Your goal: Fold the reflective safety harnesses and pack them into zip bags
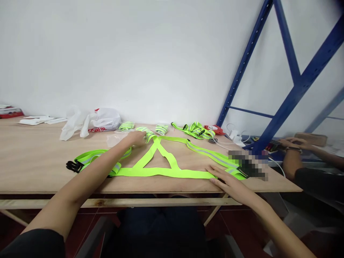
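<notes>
A neon-yellow reflective harness vest (161,172) with grey stripes lies spread on the wooden table in front of me. Its straps cross at the far middle, and its waist band runs along the near edge. My left hand (137,138) reaches over the left loop to the upper strap beside the crossing; its fingers look curled on that strap, though partly hidden. My right hand (223,179) lies open, fingers spread, on the right end of the waist band. A black buckle (75,166) sits at the left end; a blurred patch covers the right end.
Behind the vest are packed reflective straps (161,129), another loose vest (196,129), a white plastic bag (107,119) and a red packet (215,129). A blue metal frame (279,104) rises at right, with white cables near it. Beyond, another person's hands (292,143) work.
</notes>
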`<state>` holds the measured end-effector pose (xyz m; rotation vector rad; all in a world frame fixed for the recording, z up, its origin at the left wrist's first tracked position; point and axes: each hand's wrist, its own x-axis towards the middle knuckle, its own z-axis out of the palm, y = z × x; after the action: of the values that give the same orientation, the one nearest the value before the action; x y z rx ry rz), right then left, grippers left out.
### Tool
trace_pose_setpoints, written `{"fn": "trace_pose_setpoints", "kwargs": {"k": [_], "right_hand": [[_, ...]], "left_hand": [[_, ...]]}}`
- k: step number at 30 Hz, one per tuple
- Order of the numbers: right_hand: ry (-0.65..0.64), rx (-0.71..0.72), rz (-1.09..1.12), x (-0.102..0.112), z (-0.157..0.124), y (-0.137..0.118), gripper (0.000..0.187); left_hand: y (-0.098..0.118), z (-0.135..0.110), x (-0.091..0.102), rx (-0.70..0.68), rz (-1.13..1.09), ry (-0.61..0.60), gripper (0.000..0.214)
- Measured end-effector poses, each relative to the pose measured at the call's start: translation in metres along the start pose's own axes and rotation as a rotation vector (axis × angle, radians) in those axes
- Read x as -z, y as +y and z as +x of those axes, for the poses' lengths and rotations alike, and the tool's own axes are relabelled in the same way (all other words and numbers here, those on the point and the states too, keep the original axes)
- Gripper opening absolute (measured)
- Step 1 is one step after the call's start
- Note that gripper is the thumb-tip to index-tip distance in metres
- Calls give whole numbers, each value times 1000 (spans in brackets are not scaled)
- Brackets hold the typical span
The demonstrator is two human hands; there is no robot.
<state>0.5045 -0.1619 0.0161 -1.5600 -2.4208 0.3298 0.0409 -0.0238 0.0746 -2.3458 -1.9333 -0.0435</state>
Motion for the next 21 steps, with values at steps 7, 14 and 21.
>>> {"fn": "trace_pose_setpoints", "kwargs": {"k": [7,14,21], "right_hand": [[340,158,-228,-15,10,-52,47],[169,518,-150,-49,9,-136,47],[265,436,-139,-50,6,-126,36]], "left_hand": [[-14,-2,-8,3,-35,-55,27],[-19,15,16,-19,-173,-42,43],[-36,11,31,114,-156,29,33]]}}
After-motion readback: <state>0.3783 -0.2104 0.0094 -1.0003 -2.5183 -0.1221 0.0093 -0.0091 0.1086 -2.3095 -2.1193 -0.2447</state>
